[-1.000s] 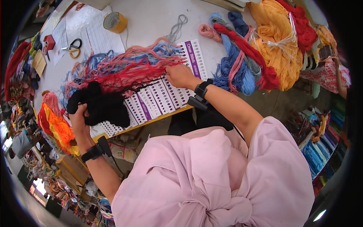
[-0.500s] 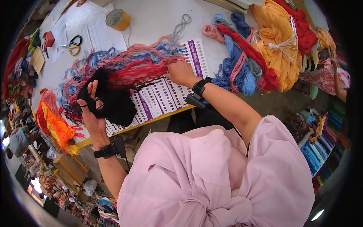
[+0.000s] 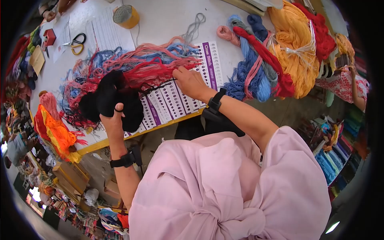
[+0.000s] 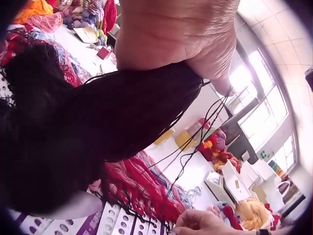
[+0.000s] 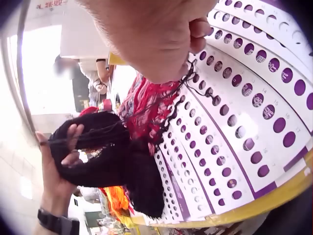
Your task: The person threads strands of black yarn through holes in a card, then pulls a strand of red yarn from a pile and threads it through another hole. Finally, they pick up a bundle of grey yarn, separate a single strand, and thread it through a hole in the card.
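A thick bundle of black yarn (image 3: 130, 108) hangs from the left hand (image 3: 113, 122), over the table's left part. In the right wrist view the fingers of the left hand (image 5: 56, 171) pass through the loop of the black skein (image 5: 105, 169) and bend round it; black strands run by its raised thumb. The right hand (image 3: 192, 83) pinches thin black strands (image 5: 188, 78) above white cards with purple-marked holes (image 3: 170, 102). Red, pink and blue threads (image 3: 148, 64) lie across the cards beside both hands.
Scissors (image 3: 77, 44), printed papers (image 3: 104, 34) and a yellow-sided thread cone (image 3: 126, 17) lie at the back left. Blue skeins (image 3: 250, 76) and an orange bundle (image 3: 292, 52) lie right. Orange and red yarn (image 3: 54, 128) hangs at the left edge. Another person's hands (image 3: 49, 15) show top left.
The left hand has moved right with the black yarn, its fingers spreading in the loop midway and now mostly behind the yarn. The right hand stays nearly in place. Another person's hands have appeared top left.
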A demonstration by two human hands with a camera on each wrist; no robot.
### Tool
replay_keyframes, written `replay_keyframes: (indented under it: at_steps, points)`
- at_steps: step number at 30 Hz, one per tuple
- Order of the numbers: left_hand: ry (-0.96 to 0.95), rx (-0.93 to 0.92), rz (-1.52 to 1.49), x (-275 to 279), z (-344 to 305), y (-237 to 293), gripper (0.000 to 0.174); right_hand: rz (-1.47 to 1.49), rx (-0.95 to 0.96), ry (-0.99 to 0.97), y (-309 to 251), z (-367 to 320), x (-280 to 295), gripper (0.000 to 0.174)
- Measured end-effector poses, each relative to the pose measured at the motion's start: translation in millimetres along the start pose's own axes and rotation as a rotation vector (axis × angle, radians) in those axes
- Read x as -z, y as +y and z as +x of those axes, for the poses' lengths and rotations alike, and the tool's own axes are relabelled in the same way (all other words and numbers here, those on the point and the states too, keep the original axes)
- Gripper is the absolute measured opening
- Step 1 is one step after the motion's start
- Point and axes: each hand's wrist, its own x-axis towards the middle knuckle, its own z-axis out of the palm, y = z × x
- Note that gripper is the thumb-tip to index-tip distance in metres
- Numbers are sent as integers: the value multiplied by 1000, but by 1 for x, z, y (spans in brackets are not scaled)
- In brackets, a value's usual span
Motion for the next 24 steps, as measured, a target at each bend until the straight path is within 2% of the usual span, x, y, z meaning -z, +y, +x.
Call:
replay_keyframes:
  at_steps: [3,5,9,13,19,24]
  points:
    - [-75,36,80,3,1,-13,57,15,55,-8,7,6,-11,12]
    - [-57,18,30,4,3,-9,56,-25,87,-30,15,7,-20,12]
    - [21,39,-65,11,15,-18,54,116,183,-108,23,2,-9,10]
    - [80,31,-115,23,24,-22,59,218,150,-155,27,0,0,6]
    - [171,-202,202,15,14,12,68,208,132,-65,26,6,-6,9]
    - [163,-272,321,36,1,-6,73,213,100,25,24,7,-12,9]
